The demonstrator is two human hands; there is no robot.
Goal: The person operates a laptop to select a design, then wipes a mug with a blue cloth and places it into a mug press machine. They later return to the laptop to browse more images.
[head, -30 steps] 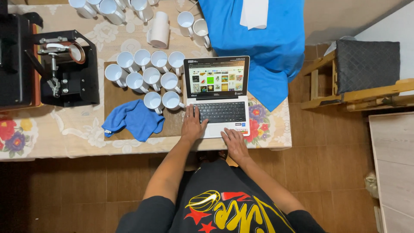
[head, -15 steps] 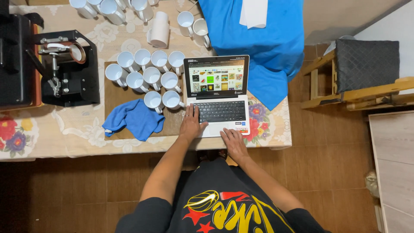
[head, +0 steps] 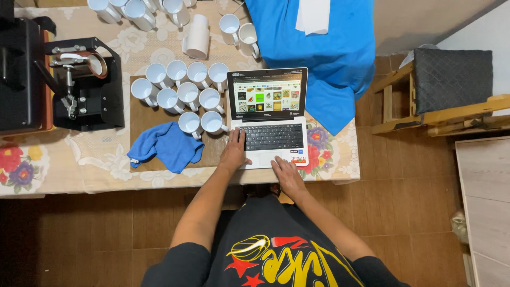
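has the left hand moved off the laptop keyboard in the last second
No. The left hand rests at the left end of the laptop keyboard, beside the nearest white mug, as it did a second ago.

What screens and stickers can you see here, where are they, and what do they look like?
Laptop screen: upright behind the keyboard, at the table's right part; dark rectangle showing a white page with a grid of small colourful pictures.
Stickers: on the laptop's palm rest, lower right corner, beside the right hand; small rectangles, blue, white, red and orange.
Left hand rests at the keyboard's left edge.
No packages or signs show.
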